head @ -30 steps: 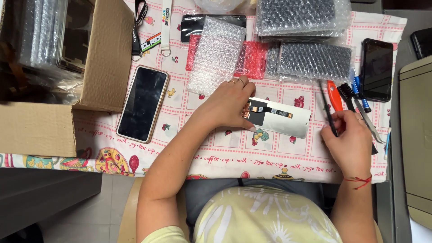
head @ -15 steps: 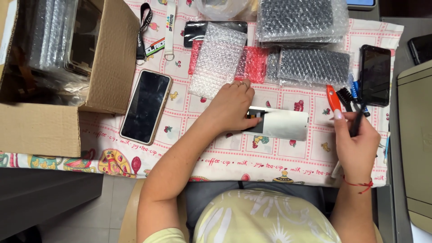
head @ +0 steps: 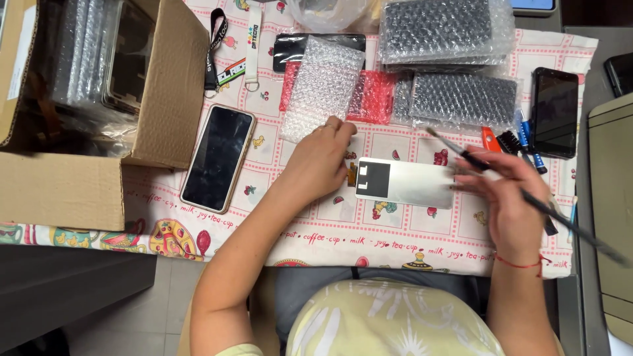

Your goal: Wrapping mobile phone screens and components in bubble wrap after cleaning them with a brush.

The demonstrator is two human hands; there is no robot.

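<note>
Panel (head: pixel 405 182) between hands, left fingers (head: pixel 343 135) touching end.

Panel (head: pixel 405 182) on cloth (head: pixel 330 237); phone (head: pixel 218 157) left, box (head: pixel 99 112) beyond.

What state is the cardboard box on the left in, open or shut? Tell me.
Open. The cardboard box has its flap folded outward, and bubble-wrapped items show inside it through the top.
</note>
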